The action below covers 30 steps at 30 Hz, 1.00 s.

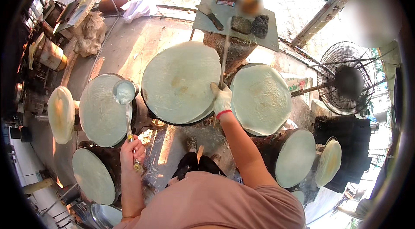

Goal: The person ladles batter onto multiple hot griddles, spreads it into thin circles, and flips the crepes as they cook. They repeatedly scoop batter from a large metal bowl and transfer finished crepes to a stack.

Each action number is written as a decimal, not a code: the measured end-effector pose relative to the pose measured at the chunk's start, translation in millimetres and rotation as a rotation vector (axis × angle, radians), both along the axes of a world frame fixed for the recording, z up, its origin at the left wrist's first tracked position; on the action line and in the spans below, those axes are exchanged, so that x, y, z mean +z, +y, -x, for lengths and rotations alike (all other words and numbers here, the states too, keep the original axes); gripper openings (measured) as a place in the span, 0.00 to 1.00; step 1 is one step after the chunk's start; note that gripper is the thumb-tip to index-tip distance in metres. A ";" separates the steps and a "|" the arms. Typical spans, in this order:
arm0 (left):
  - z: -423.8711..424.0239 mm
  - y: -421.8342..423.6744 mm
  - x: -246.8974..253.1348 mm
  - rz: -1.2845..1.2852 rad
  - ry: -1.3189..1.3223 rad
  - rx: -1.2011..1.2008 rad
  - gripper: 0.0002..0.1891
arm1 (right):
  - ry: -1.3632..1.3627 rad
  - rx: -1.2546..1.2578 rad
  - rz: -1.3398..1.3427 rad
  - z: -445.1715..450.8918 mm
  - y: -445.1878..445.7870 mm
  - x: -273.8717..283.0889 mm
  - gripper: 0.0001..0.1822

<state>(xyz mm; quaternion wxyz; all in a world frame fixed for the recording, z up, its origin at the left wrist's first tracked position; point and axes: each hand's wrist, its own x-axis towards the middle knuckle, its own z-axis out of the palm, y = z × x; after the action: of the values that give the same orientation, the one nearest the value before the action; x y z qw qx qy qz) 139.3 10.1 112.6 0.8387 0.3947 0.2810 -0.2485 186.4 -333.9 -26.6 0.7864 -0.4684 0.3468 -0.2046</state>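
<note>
My left hand [133, 152] is bare and closed on the handle of a metal ladle [124, 92]. The ladle's bowl holds pale batter and is over the right part of a thin round flatbread [103, 112] on a griddle. My right hand [223, 98], in a white work glove with a red cuff, grips a long thin stick [226, 50] that points away from me. It is at the right edge of the large central flatbread [181, 83], beside another flatbread [261, 99] with a wrinkled surface. More pale rounds lie on griddles at lower left [94, 176] and lower right [295, 158].
Ahead, a small table [270, 42] bears a wide scraper [210, 16], a box and dark blocks. A black fan [346, 78] stands at right. Stacked flatbreads are at far left [61, 115] and far right [328, 163]. White cloth [139, 5] lies at upper left.
</note>
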 end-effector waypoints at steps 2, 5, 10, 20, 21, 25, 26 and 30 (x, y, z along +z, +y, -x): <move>-6.0 -3.8 4.1 0.003 -0.021 0.011 0.05 | -0.109 -0.070 -0.014 14.3 0.2 28.0 0.16; -10.8 -15.5 5.9 -0.004 -0.025 -0.018 0.05 | -0.017 -0.196 -0.062 52.4 -44.6 27.8 0.15; -19.5 -28.7 -16.4 0.114 0.012 -0.139 0.04 | 0.253 -0.475 0.114 174.0 -159.0 -14.1 0.19; -20.3 -130.0 -3.0 0.095 0.055 -0.437 0.05 | 1.116 -0.494 0.626 272.1 -249.8 -36.4 0.28; -18.7 -136.7 -1.0 0.081 0.056 -0.457 0.05 | 1.121 -0.546 0.617 271.9 -247.0 -42.0 0.28; -11.4 -155.1 -3.4 0.050 0.056 -0.542 0.05 | 0.985 -0.415 0.367 274.9 -246.2 -54.2 0.28; -8.2 -159.5 -4.0 0.050 0.062 -0.557 0.05 | 0.920 -0.473 0.349 279.2 -246.4 -55.7 0.25; 6.7 -167.7 -7.2 0.014 0.035 -0.589 0.05 | 0.409 -0.469 0.154 262.7 -228.8 17.6 0.18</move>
<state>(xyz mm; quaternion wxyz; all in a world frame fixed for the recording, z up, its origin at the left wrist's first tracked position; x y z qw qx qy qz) 132.6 -157.7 105.4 0.7281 0.4492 0.1672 -0.4900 -76.4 -562.7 -8.9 0.5939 -0.4655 0.5797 -0.3074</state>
